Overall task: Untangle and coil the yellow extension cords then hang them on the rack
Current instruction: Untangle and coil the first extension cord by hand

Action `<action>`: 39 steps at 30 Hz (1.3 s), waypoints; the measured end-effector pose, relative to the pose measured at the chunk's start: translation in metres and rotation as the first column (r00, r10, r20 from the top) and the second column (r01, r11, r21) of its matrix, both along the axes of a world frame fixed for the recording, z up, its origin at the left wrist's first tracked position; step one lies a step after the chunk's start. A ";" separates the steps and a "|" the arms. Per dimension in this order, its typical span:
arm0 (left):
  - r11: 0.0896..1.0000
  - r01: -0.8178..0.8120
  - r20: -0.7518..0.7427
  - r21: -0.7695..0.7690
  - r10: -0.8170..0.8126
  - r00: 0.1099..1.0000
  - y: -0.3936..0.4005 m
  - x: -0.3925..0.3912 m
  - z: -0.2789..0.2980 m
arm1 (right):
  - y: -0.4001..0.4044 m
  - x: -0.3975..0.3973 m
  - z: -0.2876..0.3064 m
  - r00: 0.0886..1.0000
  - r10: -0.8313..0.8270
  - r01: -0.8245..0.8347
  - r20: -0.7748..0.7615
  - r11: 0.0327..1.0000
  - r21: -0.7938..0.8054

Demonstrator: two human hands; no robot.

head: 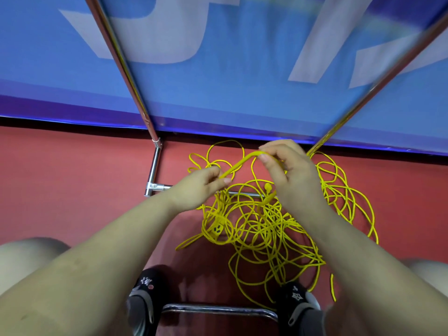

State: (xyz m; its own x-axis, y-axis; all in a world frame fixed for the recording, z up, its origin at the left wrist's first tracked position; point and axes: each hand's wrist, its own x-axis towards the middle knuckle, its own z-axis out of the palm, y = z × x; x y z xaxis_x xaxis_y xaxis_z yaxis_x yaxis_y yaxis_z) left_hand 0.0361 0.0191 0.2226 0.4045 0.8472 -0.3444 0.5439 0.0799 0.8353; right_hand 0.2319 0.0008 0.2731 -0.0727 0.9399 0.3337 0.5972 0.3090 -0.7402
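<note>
A big tangle of yellow extension cords lies on the red floor between my feet and the rack. My left hand pinches one raised strand at its lower end. My right hand grips the same strand at its upper bend, above the pile. A yellow socket end lies in the left part of the tangle and a plug shows below my right hand. The chrome rack's base bar runs under the cords; its two uprights rise left and right.
A blue banner with pale letters stands right behind the rack. The rack's left foot joint sits on the red floor. My dark shoes rest on a metal stool rung at the bottom, knees at both edges.
</note>
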 end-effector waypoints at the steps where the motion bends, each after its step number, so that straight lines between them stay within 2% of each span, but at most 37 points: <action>1: 1.000 -0.005 -0.029 0.006 0.005 1.000 0.001 -0.001 -0.003 | 0.001 0.002 0.005 0.999 -0.032 0.033 -0.020 0.999 0.019; 6: 0.997 -0.042 -0.141 0.059 0.050 0.989 0.004 -0.004 -0.011 | 0.013 0.027 0.021 0.945 -0.288 0.302 -0.155 0.950 0.078; 10: 0.978 -0.139 -0.013 0.153 0.143 0.990 0.006 -0.004 -0.004 | 0.022 0.045 0.008 0.892 -0.445 0.424 -0.080 0.885 -0.191; 12: 0.964 -0.179 0.069 0.197 0.169 0.983 0.008 -0.002 0.005 | 0.019 0.044 0.001 0.924 -0.379 0.381 0.055 0.897 -0.223; 14: 0.968 -0.152 0.095 0.198 0.136 0.986 0.008 0.003 0.012 | 0.012 0.033 -0.002 0.975 -0.180 0.208 0.134 0.946 -0.247; 16: 0.978 -0.107 0.114 0.181 0.087 0.990 0.006 0.009 0.018 | 0.004 0.020 -0.006 0.991 0.046 0.004 0.129 0.931 -0.364; 18: 0.979 -0.090 0.142 0.183 0.064 0.988 0.005 0.014 0.022 | -0.002 0.009 -0.012 0.982 0.177 -0.120 0.067 0.855 -0.504; 20: 0.981 -0.090 0.169 0.169 0.061 0.984 0.004 0.015 0.026 | -0.004 0.004 -0.015 0.983 0.181 -0.156 -0.005 0.829 -0.537; 23: 0.992 -0.068 0.184 0.102 0.049 0.982 0.002 0.011 0.026 | -0.001 0.002 -0.013 0.989 0.148 -0.134 -0.010 0.866 -0.481; 25: 0.998 -0.048 0.137 0.047 0.041 0.990 0.001 0.005 0.020 | 0.004 0.006 -0.009 0.996 0.089 -0.071 0.023 0.904 -0.422; 27: 0.999 -0.013 0.008 0.034 0.013 1.000 0.002 -0.004 0.011 | 0.013 0.016 -0.005 0.994 -0.104 0.091 -0.021 0.940 -0.327; 30: 1.000 0.021 -0.150 -0.003 -0.021 0.988 0.001 -0.018 -0.002 | 0.028 0.040 0.006 0.874 -0.440 0.373 -0.206 0.880 -0.295; 32: 1.000 0.016 -0.158 0.000 -0.016 0.987 0.000 -0.018 -0.004 | 0.029 0.049 0.005 0.854 -0.504 0.447 -0.132 0.839 -0.311; 34: 1.000 0.006 -0.114 0.027 -0.003 0.993 0.000 -0.012 0.002 | 0.022 0.043 0.000 0.911 -0.411 0.400 0.022 0.871 -0.284; 36: 0.998 0.013 -0.057 0.064 -0.009 0.998 0.001 -0.004 0.009 | 0.014 0.030 -0.004 0.972 -0.206 0.230 0.116 0.937 -0.263; 37: 0.997 0.022 -0.027 0.072 -0.020 0.999 0.002 0.001 0.012 | 0.010 0.024 -0.005 0.987 -0.088 0.124 0.137 0.949 -0.288; 39: 0.997 0.038 0.019 0.074 -0.039 0.999 0.002 0.010 0.016 | 0.004 0.014 -0.010 0.986 0.117 -0.058 0.121 0.911 -0.407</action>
State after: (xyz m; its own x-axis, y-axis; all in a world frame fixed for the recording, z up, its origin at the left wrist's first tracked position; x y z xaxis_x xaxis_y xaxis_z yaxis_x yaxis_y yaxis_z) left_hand 0.0461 0.0207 0.2390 0.4438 0.8535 -0.2731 0.5281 -0.0029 0.8492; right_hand 0.2456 0.0049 0.2636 -0.1793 0.9797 -0.0896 0.6875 0.0596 -0.7237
